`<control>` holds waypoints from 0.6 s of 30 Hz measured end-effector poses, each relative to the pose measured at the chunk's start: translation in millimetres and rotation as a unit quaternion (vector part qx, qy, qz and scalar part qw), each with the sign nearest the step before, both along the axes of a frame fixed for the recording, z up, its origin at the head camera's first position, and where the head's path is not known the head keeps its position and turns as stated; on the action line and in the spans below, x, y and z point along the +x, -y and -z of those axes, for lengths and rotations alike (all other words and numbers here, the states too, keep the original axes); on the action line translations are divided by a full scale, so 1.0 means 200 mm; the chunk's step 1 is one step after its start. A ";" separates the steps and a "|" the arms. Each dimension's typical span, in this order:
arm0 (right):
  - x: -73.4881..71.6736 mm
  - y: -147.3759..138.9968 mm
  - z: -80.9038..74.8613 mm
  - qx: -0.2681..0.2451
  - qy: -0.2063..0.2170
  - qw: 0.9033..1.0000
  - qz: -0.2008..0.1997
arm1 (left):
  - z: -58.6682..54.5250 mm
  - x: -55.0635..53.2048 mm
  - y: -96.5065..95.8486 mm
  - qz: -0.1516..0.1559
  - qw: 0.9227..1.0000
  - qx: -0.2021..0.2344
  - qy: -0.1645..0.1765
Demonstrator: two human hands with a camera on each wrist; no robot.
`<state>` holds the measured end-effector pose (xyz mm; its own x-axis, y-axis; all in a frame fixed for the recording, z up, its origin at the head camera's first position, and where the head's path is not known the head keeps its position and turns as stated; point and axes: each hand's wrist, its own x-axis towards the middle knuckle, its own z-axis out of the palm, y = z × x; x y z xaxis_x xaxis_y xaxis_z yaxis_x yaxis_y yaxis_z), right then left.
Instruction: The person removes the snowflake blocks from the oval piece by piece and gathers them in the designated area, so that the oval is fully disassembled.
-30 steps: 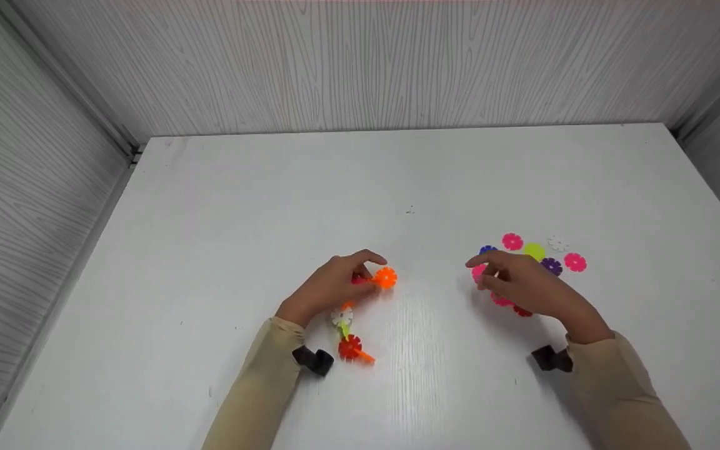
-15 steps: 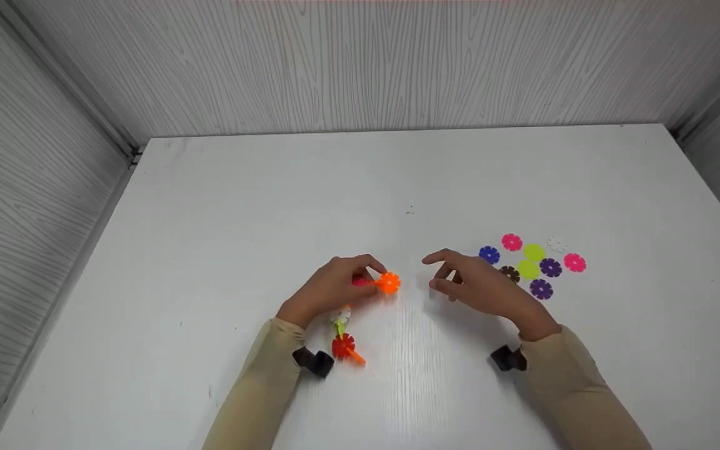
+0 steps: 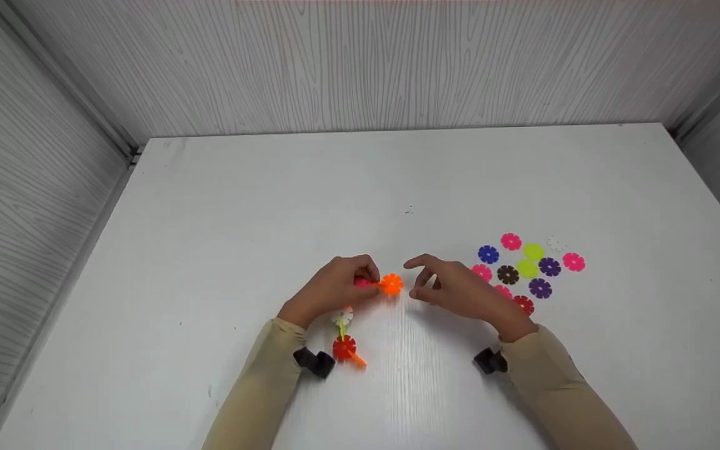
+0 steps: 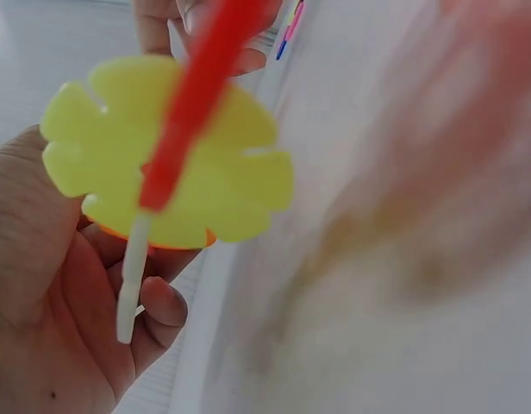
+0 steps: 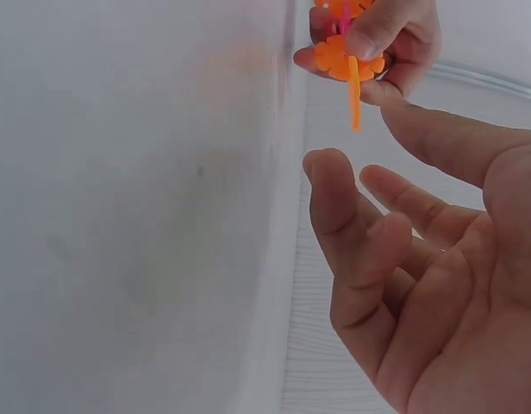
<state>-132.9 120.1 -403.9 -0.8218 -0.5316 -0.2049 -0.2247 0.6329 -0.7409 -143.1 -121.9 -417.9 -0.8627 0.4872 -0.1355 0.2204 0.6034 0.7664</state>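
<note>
My left hand [image 3: 332,287] pinches a chain of slotted plastic flower discs between thumb and fingers. From its fingertips an orange disc [image 3: 391,284] sticks out to the right, beside a pink disc [image 3: 365,283] in the grip. Below the hand the chain hangs down through a white disc [image 3: 343,315] and a red disc [image 3: 344,348] with an orange one at the end. Up close in the left wrist view is a yellow-green disc [image 4: 102,155] of the chain. My right hand [image 3: 457,290], its fingers loosely bent with nothing between them, is just right of the orange disc.
To the right on the white table [image 3: 272,194] lie several loose flower discs, among them a blue disc [image 3: 489,254], a brown disc [image 3: 508,274] and a white disc [image 3: 557,244]. A panel wall [image 3: 360,69] rises behind the table's back edge.
My right hand has moved left from over the loose discs to beside the orange disc, uncovering several discs. My left hand stays nearly in place, the chain shifting slightly.
</note>
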 end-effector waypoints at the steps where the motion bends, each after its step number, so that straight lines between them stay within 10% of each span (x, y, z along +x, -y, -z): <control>1: 0.00 0.01 0.00 0.000 -0.002 1.000 -0.002 | 0.00 0.00 0.00 0.003 1.000 -0.002 -0.004; 18: 0.03 0.07 -0.01 0.042 -0.044 0.998 -0.008 | -0.01 0.01 -0.04 0.010 1.000 -0.005 -0.003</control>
<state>-127.2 105.4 -402.2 -0.8307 -0.5279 -0.1768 -0.2966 0.6885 -0.6618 -140.8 -114.3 -416.4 -0.8539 0.5023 -0.1363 0.2359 0.6070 0.7589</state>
